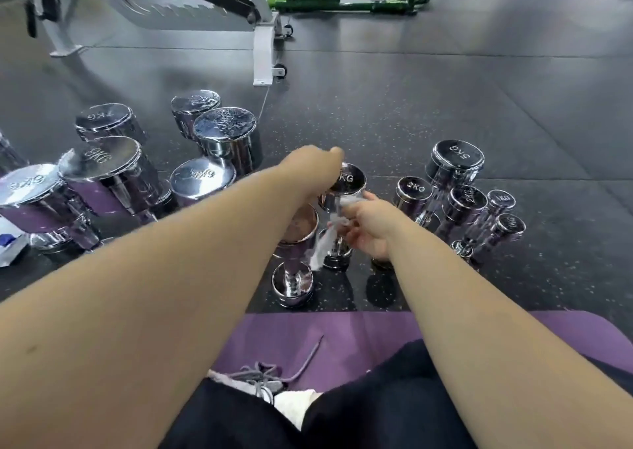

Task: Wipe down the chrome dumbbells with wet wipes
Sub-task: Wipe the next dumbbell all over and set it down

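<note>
On the handle: the right hand curls round a wipe and pinches it against the thin middle bar of an upright dumbbell. A loose tail of the wipe hangs toward the lower head.
On the top head: the left hand sits over the near rim with its fingers curled on it, apparently steadying. Blur hides the fingertips.
Dumbbell's place: it stands on end on the floor, a little beyond the far edge of the mat, about mid-width. Only "KG" shows on its head.
Dumbbell, handling: likely solid, stiff and heavy for its size. Wet chrome will probably be slick, and on end it could tip. The bar is the surest hold, with a palm clamped over the top head as the second.
Wipe, handling: soft, limp and light, so it is likely to bunch or slide unless wrapped snugly round the bar.
Neighbour: another dumbbell stands between the held one and the mat, close enough to be knocked.
Beyond the mat's far left: big dumbbells stand on end in a cluster.
Beyond the mat's far right: small dumbbells stand in a cluster.
</note>
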The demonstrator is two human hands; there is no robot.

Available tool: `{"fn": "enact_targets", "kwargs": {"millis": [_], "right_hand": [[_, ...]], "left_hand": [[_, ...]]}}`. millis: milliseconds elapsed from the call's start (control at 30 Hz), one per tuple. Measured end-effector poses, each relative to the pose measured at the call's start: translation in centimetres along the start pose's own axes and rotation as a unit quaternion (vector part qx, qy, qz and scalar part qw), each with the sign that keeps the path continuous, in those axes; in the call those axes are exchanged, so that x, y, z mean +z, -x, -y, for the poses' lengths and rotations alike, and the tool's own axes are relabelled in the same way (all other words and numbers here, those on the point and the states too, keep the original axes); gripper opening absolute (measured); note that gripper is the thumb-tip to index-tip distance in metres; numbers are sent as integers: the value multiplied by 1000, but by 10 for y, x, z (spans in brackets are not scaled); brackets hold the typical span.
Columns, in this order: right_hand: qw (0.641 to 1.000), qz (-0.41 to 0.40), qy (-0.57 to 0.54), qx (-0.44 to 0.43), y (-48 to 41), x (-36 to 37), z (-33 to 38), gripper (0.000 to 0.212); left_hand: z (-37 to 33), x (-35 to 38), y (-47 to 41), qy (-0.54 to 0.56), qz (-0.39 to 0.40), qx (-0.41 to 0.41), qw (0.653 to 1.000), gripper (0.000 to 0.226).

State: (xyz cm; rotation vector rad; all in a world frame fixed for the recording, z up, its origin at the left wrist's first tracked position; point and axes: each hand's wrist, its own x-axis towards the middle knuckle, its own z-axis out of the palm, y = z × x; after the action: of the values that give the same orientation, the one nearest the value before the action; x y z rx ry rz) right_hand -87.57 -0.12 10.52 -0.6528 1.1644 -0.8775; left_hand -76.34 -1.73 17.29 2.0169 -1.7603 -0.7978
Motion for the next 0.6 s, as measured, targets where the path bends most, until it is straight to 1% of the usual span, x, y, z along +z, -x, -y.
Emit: {"fn": "enact_targets", "kwargs": {"millis": [67, 100, 167, 233, 300, 367, 433, 500, 600], "right_hand": [[999, 40, -34, 5, -12, -7, 1, 33], [998, 57, -34, 1, -16, -9, 1, 32], [997, 69, -26, -21, -24, -11, -2, 35], [997, 63, -27, -46, -31, -11, -5, 34], [994, 60, -55, -77, -35, -11, -7, 35], [988, 54, -90, -113, -39, -9, -3, 38], [981, 46, -106, -156, -45, -7, 5, 39], [977, 33, -104, -182, -51, -6, 14, 43], [978, -5, -120, -170, -62, -9, 12, 63]], "left_hand": [[-9, 3, -16, 56, 61, -59, 995, 43], [-9, 5, -24, 92, 83, -92, 988, 44], [-6, 11, -32, 157, 132, -152, 967, 29], [-3, 18, -44, 217, 151, -188, 946, 22], [1, 27, -58, 240, 142, -184, 943, 30], [3, 31, -70, 256, 105, -150, 949, 36], [-3, 27, -81, 265, 83, -111, 954, 37], [-13, 25, -90, 271, 106, -86, 953, 40], [-21, 34, -98, 236, 120, -86, 960, 45]]}}
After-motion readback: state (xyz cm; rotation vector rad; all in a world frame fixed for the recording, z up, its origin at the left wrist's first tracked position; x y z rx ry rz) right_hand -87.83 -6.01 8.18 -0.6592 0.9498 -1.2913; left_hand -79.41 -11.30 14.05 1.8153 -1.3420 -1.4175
